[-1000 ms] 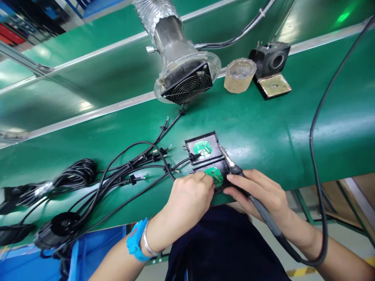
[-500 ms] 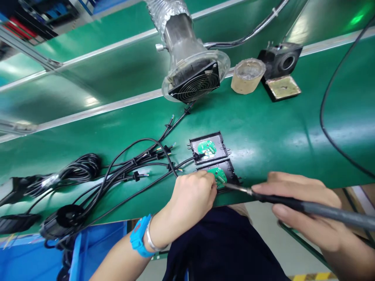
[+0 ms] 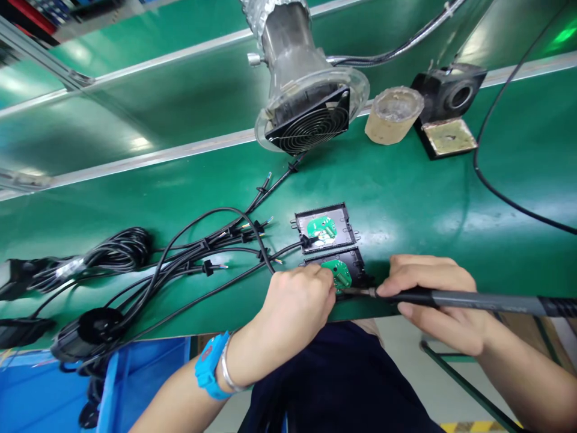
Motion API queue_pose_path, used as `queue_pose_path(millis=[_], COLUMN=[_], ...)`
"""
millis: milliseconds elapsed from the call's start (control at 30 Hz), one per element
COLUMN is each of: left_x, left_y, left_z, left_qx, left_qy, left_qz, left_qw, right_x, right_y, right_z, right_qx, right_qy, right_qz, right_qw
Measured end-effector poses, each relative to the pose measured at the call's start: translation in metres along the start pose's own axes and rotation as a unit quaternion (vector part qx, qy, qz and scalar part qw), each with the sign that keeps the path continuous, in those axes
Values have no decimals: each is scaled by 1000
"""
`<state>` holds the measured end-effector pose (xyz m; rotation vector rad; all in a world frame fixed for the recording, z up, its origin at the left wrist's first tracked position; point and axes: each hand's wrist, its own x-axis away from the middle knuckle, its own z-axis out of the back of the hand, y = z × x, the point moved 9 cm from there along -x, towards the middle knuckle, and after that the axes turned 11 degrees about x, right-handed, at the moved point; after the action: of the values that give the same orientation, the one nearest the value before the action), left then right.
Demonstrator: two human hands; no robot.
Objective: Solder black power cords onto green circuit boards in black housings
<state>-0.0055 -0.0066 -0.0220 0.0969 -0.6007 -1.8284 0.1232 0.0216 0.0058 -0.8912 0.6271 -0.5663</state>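
Observation:
My right hand grips a soldering iron like a pen, its tip pointing left at the lower edge of a green circuit board. That board sits in the nearer black plastic case half. Closed over the case's left side is my left hand; its fingertips are hidden, and I cannot make out what they pinch. Just behind lies a second black case half with its own green board. A black cable enters its left side through a grommet.
Black cables with bared wire ends spread over the left of the green bench. A fume extractor hangs at the back. Right of it stand a round tan pot and an iron stand with sponge. Blue bins sit below left.
My right hand has moved left with the soldering iron, and the tip is now lower on the nearer board. The iron lies more level. My left hand stays at the case; the view shifted slightly.

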Motion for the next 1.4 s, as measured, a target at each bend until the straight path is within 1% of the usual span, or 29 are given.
queue_pose_path(millis=[400,867,1100,1400], left_x=[1,1,1,0], left_y=[0,0,0,-1], left_z=[0,0,1,1], left_qx=[2,0,3,-2], left_qy=[3,9,11,17], left_qz=[-13,-16,-11,-11], left_qw=[1000,1000,1000,1000], right_x=[-9,-10,-12,-10], right_y=[1,1,3,4], right_z=[2,1,1,1], right_qx=[-30,-47,-43,-50], right_qy=[-10,-23,-35,-31], right_qz=[10,31,29,27], right_qw=[999,998,998,998])
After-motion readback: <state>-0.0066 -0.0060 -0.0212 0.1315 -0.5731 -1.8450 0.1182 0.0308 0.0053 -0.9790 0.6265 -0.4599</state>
